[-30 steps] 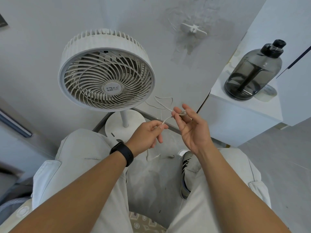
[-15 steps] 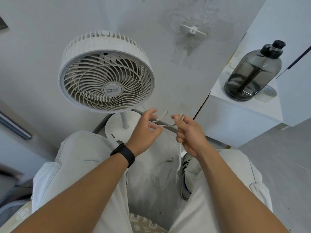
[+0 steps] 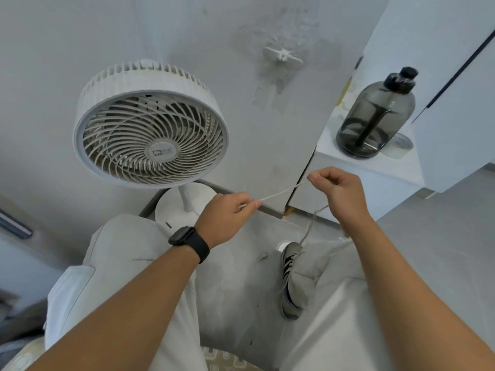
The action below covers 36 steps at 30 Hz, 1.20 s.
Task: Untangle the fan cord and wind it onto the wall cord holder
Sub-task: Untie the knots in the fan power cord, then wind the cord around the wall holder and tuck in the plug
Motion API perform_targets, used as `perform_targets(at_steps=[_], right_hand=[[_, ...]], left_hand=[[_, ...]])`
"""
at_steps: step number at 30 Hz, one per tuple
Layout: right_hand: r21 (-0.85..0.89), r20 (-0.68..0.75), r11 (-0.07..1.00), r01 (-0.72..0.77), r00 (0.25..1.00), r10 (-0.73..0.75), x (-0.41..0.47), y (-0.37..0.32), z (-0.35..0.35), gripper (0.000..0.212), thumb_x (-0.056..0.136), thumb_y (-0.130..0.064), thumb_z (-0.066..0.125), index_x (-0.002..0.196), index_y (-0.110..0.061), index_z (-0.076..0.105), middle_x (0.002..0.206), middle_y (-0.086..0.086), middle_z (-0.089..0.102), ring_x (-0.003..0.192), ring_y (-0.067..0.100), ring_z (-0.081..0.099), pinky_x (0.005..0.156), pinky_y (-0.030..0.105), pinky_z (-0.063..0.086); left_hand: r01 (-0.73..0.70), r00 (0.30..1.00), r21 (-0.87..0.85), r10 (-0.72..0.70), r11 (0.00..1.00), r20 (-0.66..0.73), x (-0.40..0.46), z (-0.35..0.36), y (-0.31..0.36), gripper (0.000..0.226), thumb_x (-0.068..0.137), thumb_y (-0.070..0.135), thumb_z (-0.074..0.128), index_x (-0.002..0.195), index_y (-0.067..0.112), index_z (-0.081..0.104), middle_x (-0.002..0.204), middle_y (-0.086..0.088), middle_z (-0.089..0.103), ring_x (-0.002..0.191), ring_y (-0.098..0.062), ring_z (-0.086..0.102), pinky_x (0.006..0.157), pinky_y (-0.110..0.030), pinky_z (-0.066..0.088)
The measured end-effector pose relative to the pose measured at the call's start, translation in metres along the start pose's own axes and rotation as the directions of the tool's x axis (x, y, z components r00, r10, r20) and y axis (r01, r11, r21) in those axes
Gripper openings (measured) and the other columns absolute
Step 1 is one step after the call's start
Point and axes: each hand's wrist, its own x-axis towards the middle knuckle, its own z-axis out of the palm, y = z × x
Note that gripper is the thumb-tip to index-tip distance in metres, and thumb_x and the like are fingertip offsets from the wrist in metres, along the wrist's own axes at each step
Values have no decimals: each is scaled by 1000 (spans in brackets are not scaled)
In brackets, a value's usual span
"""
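Note:
A white pedestal fan (image 3: 151,136) stands against the grey wall on a round base (image 3: 174,207). Its thin white cord (image 3: 281,193) is stretched taut between my two hands. My left hand (image 3: 227,218) pinches one end of that stretch in front of the fan base. My right hand (image 3: 338,192) pinches the other end, higher and to the right. From my right hand more cord (image 3: 312,223) hangs down toward my shoe. The white wall cord holder (image 3: 282,58) is fixed high on the wall, above both hands, with nothing wound on it.
A white cabinet (image 3: 356,188) juts out at the right, carrying a smoky dark water jug (image 3: 375,116) and a roll of tape (image 3: 400,145). My legs in light trousers and one striped shoe (image 3: 290,279) sit over the grey floor.
My hands have moved apart, the right one going right and up, so the cord that looped loosely between them is now pulled straight.

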Motion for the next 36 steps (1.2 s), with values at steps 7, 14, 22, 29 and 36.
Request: perform_targets(at_steps=[7,14,22,29,36], right_hand=[[-784,-144,564,259,808,-571,16,13,-91,32,100,-38,53,92,-21,80,78,0,67,81,29,49,72,32,17],[-874,-40,479,78,972,-231,20,2,-96,34,102,-42,39,98,-29,70,106,-2,64,114,32,46,91,42,25],[-802,54,595,54,998,-18,4,-22,-66,47,104,-52,28,126,-36,67,140,3,53,130,34,40,106,49,27],[-486,203,853,189,974,-100,-3,-65,-10,40,106,-49,37,138,-40,59,145,-6,58,139,25,45,112,48,29],[-241,33,958,157,988,-154,49,-52,15,19,105,-29,54,109,-25,72,102,-9,68,105,15,62,97,37,46]], left_hand=[[-57,998,204,58,977,-1,2,-6,4,43,104,57,43,77,24,47,56,5,45,58,-15,52,57,-39,43],[-69,996,269,82,961,-40,30,-9,42,34,108,51,37,80,30,41,61,8,48,64,-24,55,54,-37,37],[-49,999,219,47,975,14,56,-17,84,34,109,42,41,89,19,57,67,9,52,64,-15,50,60,-37,39],[-59,998,171,60,983,3,76,-7,100,25,107,33,51,97,17,67,82,0,63,79,-23,58,74,-43,49],[-117,961,-60,98,991,-258,125,21,79,15,102,34,59,111,25,67,101,10,64,92,-11,60,88,-34,50]])
